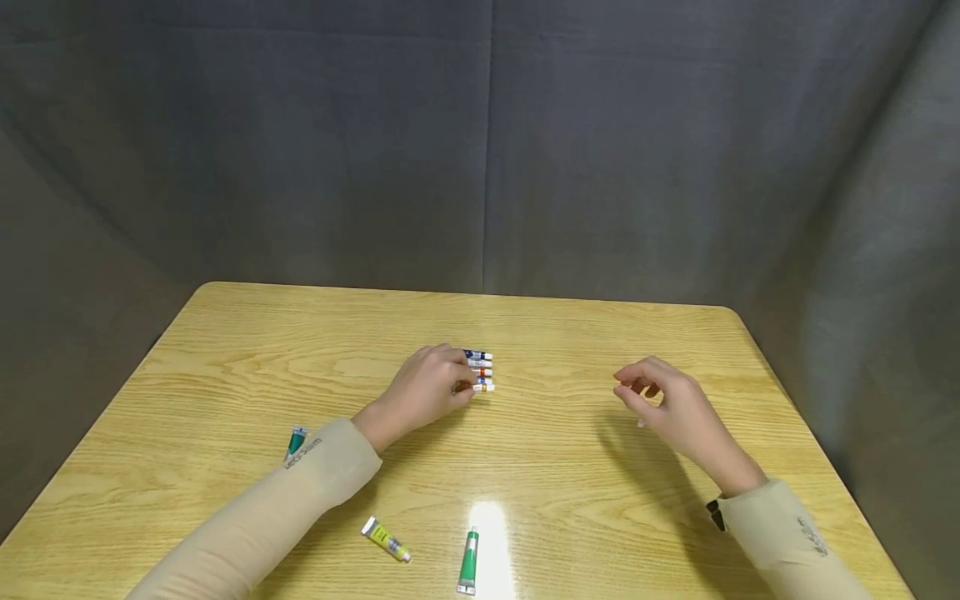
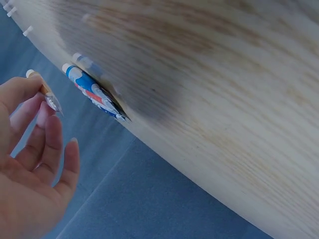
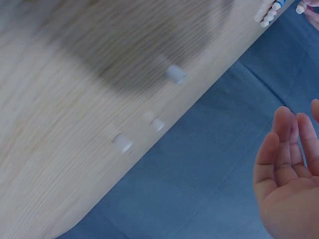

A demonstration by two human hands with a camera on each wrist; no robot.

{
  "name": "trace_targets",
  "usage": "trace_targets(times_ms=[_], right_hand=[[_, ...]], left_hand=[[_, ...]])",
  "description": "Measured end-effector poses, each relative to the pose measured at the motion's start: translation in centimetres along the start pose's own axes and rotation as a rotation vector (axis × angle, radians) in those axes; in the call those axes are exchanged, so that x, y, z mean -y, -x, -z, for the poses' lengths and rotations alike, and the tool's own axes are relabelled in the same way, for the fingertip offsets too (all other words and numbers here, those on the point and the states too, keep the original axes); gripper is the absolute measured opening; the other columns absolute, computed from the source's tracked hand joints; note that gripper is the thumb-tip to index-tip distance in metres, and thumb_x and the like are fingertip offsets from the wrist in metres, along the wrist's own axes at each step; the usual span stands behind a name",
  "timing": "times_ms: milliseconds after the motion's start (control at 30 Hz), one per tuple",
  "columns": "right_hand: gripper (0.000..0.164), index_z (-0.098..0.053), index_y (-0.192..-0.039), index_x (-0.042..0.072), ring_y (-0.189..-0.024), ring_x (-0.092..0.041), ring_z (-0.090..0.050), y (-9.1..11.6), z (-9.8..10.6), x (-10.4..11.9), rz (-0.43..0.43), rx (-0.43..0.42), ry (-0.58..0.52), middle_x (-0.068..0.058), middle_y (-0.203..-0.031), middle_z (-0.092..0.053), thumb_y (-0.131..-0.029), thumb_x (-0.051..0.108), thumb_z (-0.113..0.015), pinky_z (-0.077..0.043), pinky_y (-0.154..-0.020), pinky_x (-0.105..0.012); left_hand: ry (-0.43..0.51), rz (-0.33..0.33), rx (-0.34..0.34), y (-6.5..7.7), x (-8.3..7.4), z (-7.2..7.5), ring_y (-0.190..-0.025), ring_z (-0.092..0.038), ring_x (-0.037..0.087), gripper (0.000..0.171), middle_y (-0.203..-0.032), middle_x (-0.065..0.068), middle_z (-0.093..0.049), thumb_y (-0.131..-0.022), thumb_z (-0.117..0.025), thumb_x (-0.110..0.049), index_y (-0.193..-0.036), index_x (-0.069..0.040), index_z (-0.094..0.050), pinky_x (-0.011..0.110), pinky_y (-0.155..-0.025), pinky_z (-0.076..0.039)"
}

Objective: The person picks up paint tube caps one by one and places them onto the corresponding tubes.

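Between thumb and fingers my left hand pinches a small ochre paint tube with a white cap, just above the table in the left wrist view. Right beside it lies a row of small paint tubes, blue, white and red among them, white caps to the right. The left hand hides most of their bodies in the head view. My right hand hovers over the right half of the table. Its fingers are loosely bent, and nothing shows between them in the right wrist view.
Nearer on the wooden table lie a yellow tube, a green tube and a dark green tube, partly behind the left sleeve. Small white pieces stand on the table in the right wrist view. A grey curtain hangs behind.
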State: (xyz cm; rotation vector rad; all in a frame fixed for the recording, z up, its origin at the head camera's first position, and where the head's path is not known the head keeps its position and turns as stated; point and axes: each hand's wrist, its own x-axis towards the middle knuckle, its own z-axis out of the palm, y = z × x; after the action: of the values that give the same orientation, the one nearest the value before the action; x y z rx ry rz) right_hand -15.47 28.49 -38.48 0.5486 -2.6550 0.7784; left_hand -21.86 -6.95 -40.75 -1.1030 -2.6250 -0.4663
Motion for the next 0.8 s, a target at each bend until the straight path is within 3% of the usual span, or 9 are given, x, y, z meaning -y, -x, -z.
trace_targets(times_ms=[367, 633, 800], right_hand=[[0.015, -0.075, -0.103, 0.009, -0.080, 0.003, -0.057, 1.4, 0.9, -1.7, 0.007, -0.009, 0.053, 0.002, -0.094, -0.071, -0.089, 0.004, -0.079, -0.053, -0.071, -0.028], [0.012, -0.074, -0.104, 0.007, -0.082, -0.001, -0.057, 2.3, 1.2, -2.6, -0.095, 0.089, 0.065, 0.002, -0.094, -0.070, -0.092, 0.010, -0.077, -0.053, -0.073, -0.028], [0.013, -0.074, -0.105, 0.006, -0.082, -0.004, -0.058, 2.6, 1.2, -3.1, -0.144, 0.154, 0.061, 0.000, -0.096, -0.069, -0.092, 0.010, -0.076, -0.053, -0.072, -0.028]], left_hand=[[-0.005, 0.039, 0.064, -0.5, 0.2, -0.6, -0.089, -0.067, 0.015, 0.005, -0.095, -0.003, -0.076, -0.090, -0.080, -0.015, -0.093, -0.017, -0.083, 0.036, -0.084, -0.057], [0.012, 0.053, 0.092, -0.5, 0.4, -1.1, -0.081, -0.063, 0.012, 0.004, -0.091, -0.002, -0.075, -0.090, -0.080, -0.013, -0.088, -0.016, -0.082, 0.037, -0.086, -0.058], [-0.022, 0.029, 0.103, -0.5, 0.5, -1.4, -0.088, -0.069, 0.014, 0.003, -0.095, -0.002, -0.076, -0.091, -0.079, -0.015, -0.089, -0.016, -0.082, 0.039, -0.088, -0.058]])
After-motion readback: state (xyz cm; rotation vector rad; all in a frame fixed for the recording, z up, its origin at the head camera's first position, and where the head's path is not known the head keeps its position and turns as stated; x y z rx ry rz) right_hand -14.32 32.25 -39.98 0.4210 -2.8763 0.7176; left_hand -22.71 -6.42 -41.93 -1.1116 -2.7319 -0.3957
